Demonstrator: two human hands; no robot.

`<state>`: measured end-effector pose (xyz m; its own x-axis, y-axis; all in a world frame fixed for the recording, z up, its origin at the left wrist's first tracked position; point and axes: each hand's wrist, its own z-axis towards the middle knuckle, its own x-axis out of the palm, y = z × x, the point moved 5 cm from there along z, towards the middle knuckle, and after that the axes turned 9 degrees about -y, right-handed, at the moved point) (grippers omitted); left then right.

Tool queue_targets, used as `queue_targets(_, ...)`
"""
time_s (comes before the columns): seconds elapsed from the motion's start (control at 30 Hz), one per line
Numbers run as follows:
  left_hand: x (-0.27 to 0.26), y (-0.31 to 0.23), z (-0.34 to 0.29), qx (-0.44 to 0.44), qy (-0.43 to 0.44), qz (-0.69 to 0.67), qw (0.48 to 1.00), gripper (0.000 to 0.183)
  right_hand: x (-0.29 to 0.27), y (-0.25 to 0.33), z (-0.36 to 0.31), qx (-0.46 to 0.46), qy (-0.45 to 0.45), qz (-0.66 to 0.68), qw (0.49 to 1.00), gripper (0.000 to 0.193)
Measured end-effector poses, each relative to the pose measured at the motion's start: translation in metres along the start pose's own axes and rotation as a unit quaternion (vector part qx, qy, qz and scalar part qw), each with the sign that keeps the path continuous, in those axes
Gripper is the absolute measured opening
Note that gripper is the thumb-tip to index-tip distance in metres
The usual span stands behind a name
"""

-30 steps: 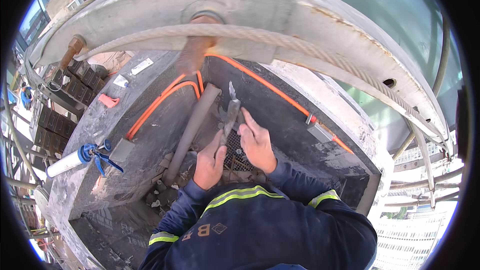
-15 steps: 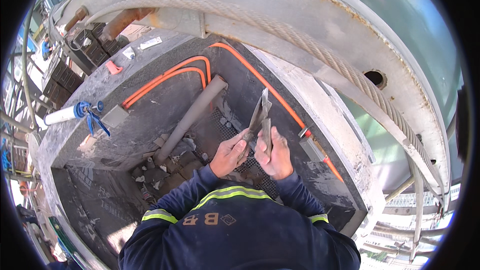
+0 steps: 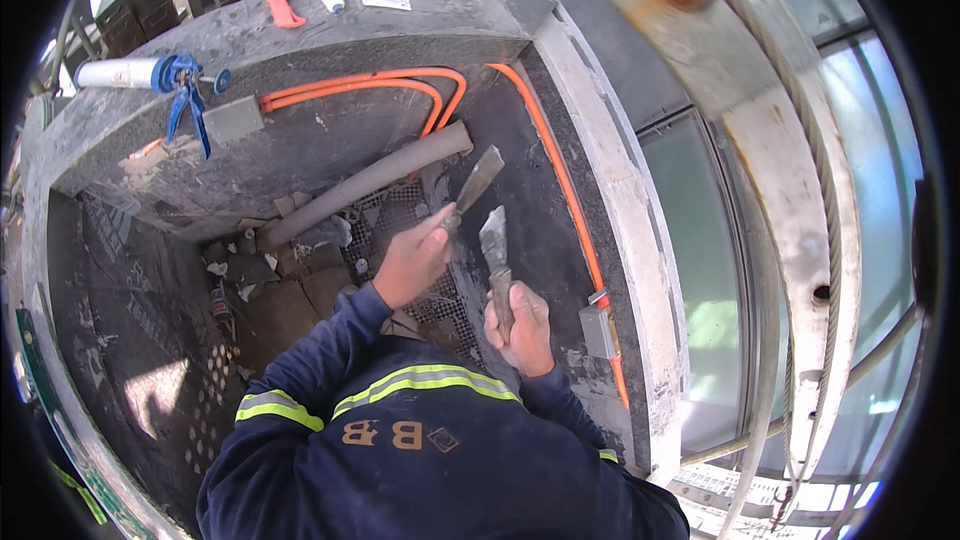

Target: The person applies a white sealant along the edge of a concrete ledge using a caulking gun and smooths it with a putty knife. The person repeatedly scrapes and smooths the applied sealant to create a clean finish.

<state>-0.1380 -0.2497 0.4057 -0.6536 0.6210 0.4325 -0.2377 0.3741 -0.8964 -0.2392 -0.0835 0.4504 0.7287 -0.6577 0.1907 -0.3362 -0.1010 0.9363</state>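
Head view: the left hand [image 3: 415, 258] grips a slim scraper [image 3: 480, 178] by its handle, while the right hand [image 3: 522, 328] is closed round a stubbier scraper [image 3: 493, 238]. Both tools are held blade-up, apart, inside the dark-walled recess. Work seems under way: whitish residue coats the stubbier blade and pale smears mark the dark wall [image 3: 540, 260], though how much remains cannot be told. The slim blade looks grey, flaring toward its tip.
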Motion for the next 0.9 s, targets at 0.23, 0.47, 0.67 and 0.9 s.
queue_targets(0.23,-0.103,0.038,-0.031,-0.015,-0.113,0.024,0.993,0.052,-0.016,0.007,0.112,-0.134,-0.168,-0.309,0.927,0.026)
queue_targets(0.47,-0.187,0.097,-0.083,-0.149,-0.190,-0.004,0.970,0.054,-0.025,-0.022,0.291,-0.173,-0.203,-0.425,0.865,0.025)
queue_targets(0.67,-0.228,0.142,-0.087,-0.187,-0.190,0.024,0.963,0.053,0.000,-0.006,0.382,-0.185,-0.261,-0.421,0.849,0.023)
queue_targets(0.9,-0.202,0.159,-0.068,-0.195,-0.139,-0.009,0.971,0.055,0.001,0.018,0.410,-0.143,-0.287,-0.384,0.866,0.025)
